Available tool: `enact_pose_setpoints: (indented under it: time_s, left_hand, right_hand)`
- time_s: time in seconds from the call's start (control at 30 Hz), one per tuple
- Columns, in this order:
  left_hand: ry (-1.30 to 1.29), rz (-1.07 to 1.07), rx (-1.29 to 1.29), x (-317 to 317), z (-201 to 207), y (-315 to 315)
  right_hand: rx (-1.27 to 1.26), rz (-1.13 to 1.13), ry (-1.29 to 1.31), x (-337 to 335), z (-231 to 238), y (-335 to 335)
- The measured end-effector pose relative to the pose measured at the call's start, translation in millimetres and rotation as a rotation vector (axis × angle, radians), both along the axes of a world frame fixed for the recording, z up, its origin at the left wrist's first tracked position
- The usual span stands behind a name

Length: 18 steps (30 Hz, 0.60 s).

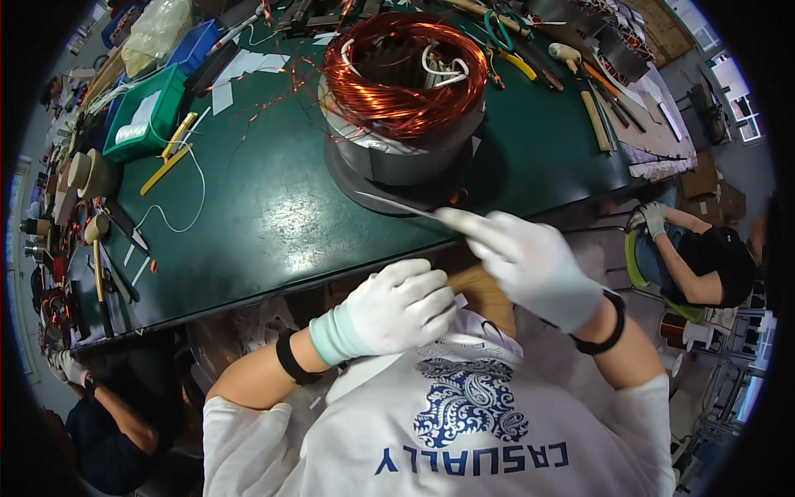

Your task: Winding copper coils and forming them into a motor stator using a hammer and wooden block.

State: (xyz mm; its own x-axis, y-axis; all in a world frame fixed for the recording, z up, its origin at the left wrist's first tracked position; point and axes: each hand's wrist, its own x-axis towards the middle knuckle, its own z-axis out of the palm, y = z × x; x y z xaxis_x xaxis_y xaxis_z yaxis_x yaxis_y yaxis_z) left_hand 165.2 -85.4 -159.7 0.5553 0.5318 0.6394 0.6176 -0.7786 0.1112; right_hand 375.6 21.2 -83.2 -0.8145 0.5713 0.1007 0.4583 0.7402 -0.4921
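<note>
My right hand, in a white glove, grips a thin, pale, pointed tool. Its tip points left, just in front of the motor stator; its exact kind I cannot make out. Close to my chest, my gloved left hand has its fingers curled closed, and whatever may be inside them is hidden. A thick ring of copper winding crowns the grey stator, with white sleeved leads at its top. Under the stator lies a dark round base on the green table.
At the left stand a green bin with a white spool, yellow strips and a mallet. Hand tools, including another mallet and yellow-handled pliers, lie at the right. People sit at far right and lower left.
</note>
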Motion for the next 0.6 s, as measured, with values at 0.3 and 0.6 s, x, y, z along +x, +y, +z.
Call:
enact_pose_setpoints:
  time_s: [0.3, 0.6]
  left_hand:
    - [-0.178, 0.291, 0.303, -72.3, 59.9, 67.2]
    - [-0.253, 0.349, 0.247, -95.6, 78.3, 92.0]
  right_hand:
    - [0.49, -0.008, 0.179, -92.6, 82.8, 110.0]
    - [-0.018, -0.295, 0.435, 10.7, 75.8, -12.0]
